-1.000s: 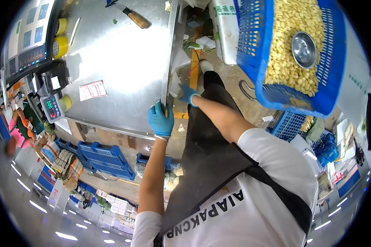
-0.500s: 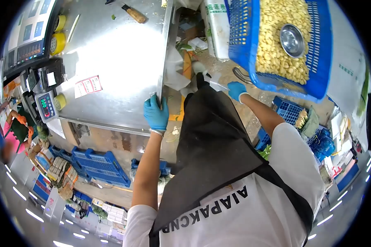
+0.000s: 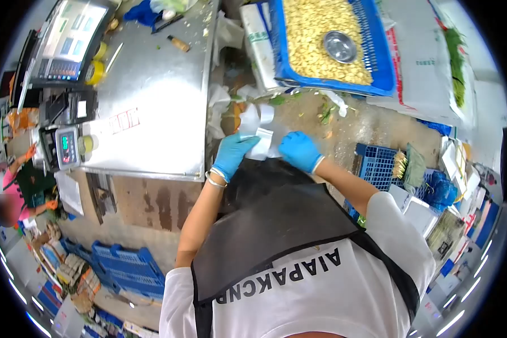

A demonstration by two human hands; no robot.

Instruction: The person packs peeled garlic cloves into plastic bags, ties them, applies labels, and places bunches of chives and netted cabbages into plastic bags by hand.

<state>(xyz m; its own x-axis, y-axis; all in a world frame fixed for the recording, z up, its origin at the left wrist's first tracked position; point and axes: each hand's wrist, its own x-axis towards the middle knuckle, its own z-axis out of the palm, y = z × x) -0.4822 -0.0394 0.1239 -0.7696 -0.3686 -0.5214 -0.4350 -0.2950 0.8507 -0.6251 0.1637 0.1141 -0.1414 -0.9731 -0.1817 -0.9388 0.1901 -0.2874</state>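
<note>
Pinching a piece of white-patched plastic [image 3: 259, 147] in a blue-gloved left hand [image 3: 234, 153], closed on its left side, as seen from the head camera. Holding a blue-gloved right hand [image 3: 301, 152] at the opposite side of the plastic, with fingers curled inward; impossible to tell whether gripping the thin sheet or merely meeting it. Displaying the plastic between both hands, just beyond a dark apron [image 3: 276, 219] and past the near corner of a steel table [image 3: 163, 79]. Working beside a tabletop bearing red-printed labels [image 3: 125, 121], a wooden handle [image 3: 178, 44] and yellow tape rolls [image 3: 94, 73], the last near a lit monitor [image 3: 71, 42]. Facing, along the table's left side, a digital scale [image 3: 68, 147] with green digits too small to read. Bending near a blue basket [image 3: 384, 84] filled with pale pieces [image 3: 312, 36], with a metal bowl [image 3: 339, 47] resting on top. Sharing the space with a blue crate [image 3: 376, 169] at right and, at far left, a person in pink [image 3: 12, 194].
</note>
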